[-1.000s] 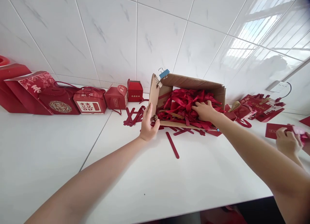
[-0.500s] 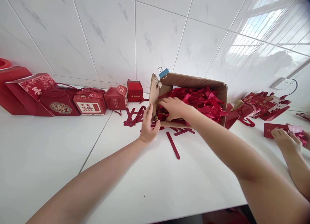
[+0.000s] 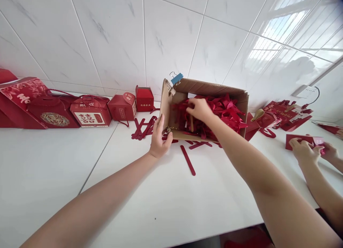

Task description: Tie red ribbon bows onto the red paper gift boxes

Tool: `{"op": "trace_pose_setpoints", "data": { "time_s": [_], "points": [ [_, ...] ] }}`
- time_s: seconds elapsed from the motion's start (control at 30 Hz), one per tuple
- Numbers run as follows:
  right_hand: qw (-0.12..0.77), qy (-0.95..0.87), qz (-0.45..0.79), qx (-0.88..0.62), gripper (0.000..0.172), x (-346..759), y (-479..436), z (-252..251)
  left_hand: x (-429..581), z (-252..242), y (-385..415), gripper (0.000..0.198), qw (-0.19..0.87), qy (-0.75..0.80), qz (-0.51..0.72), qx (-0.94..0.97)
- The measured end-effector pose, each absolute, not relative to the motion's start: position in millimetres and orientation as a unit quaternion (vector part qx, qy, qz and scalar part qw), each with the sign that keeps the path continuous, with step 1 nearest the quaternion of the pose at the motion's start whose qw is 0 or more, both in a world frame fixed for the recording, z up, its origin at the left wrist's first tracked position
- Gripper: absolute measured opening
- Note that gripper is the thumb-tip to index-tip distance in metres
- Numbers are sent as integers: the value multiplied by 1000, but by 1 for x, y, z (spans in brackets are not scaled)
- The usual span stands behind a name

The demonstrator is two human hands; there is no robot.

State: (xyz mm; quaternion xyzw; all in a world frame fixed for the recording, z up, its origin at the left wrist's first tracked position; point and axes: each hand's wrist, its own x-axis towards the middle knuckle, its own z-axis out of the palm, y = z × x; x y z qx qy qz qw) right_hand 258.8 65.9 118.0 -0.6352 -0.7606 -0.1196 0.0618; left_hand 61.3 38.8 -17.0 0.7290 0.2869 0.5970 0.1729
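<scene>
A cardboard box (image 3: 215,86) full of shiny red ribbons (image 3: 230,114) stands against the tiled wall. My left hand (image 3: 160,142) grips the box's front left corner, fingers along the side wall and thumb at the front edge. Inside the box, my right hand (image 3: 200,109) is closed on red ribbon, which smears with motion left of the fingers. A tan-gold strip (image 3: 191,123) hangs just below those fingers; whether they hold it too, I cannot tell. A blue binder clip (image 3: 177,78) sits on the back left corner.
Red gift boxes (image 3: 91,112) line the wall on the left. Flat red strips (image 3: 188,160) lie before the box. At right, another person's hands (image 3: 305,151) handle a red box (image 3: 292,140), with red bags (image 3: 288,115) behind. The white table (image 3: 128,201) has a front edge below.
My right hand has moved right and up inside the box, closing on ribbon and dragging it. My left hand stays at the corner. The view has shifted slightly.
</scene>
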Motion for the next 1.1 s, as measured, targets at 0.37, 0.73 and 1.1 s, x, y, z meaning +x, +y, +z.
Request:
{"op": "trace_pose_setpoints", "data": {
  "time_s": [0.37, 0.73, 1.1],
  "points": [
    [-130, -692, -151, -694, 26, 325, 17, 128, 61, -19, 42, 72, 192, 287, 597, 724],
    [17, -734, -238, -635, 25, 221, 18, 145, 61, -22, 41, 69, 205, 295, 594, 720],
    [-126, -844, -103, -512, 32, 219, 77, 76, 61, -21, 41, 74, 188, 286, 591, 730]
  ]
}}
